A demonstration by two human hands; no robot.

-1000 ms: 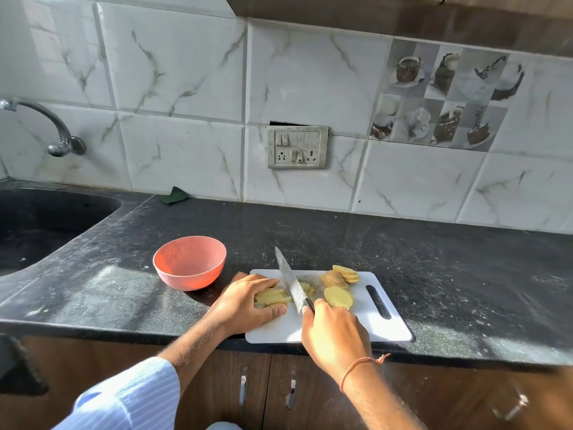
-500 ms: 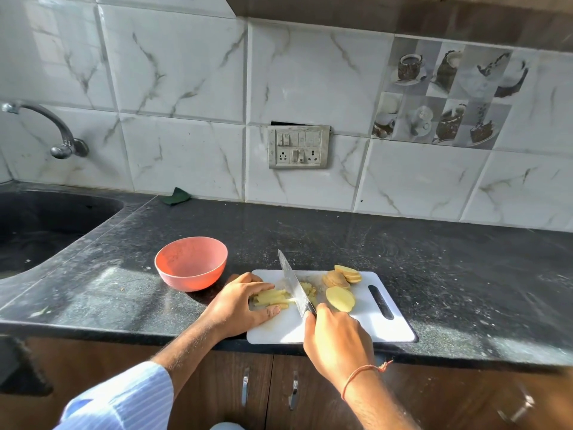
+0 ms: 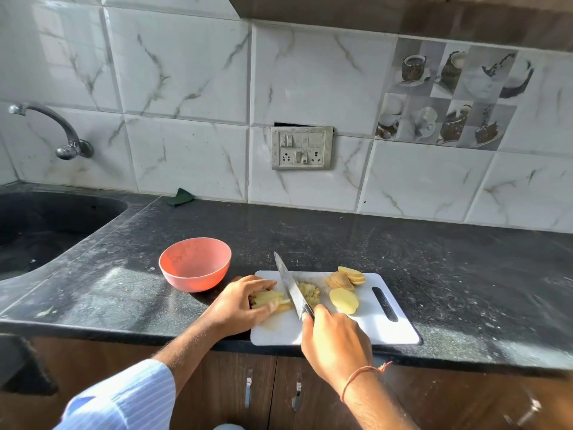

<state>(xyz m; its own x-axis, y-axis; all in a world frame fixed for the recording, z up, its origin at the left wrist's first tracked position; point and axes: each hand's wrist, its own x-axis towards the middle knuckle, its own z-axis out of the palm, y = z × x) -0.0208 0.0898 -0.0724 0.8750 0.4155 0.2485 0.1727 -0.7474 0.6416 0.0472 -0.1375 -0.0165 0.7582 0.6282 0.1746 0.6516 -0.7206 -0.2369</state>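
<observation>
The left hand (image 3: 238, 302) rests on a small bunch of pale yellow potato sticks (image 3: 269, 297) and holds them down. Its fingers (image 3: 260, 282) are bent over the top of the sticks, and the thumb is at the near side. The sticks lie on the left part of a flat white plastic cutting board (image 3: 390, 333).

The right hand (image 3: 336, 342) is curled tight round the dark handle of a long steel kitchen knife (image 3: 288, 283). The hand hides most of the handle. The blade stands on its edge, right against the ends of the sticks, and its tip points away to the wall.

Just right of the blade is a little heap of small potato cubes (image 3: 310, 293). Further right lies a flat oval potato piece (image 3: 344, 301), and behind it a stack of round potato slices (image 3: 348, 276).

The board sits at the front edge of the black stone worktop (image 3: 465, 274). A round pink plastic bowl (image 3: 195, 265) stands just left of the board, near the left hand. A black sink (image 3: 46, 231) is far to the left, with a bent metal tap (image 3: 62, 131) on the wall above it
</observation>
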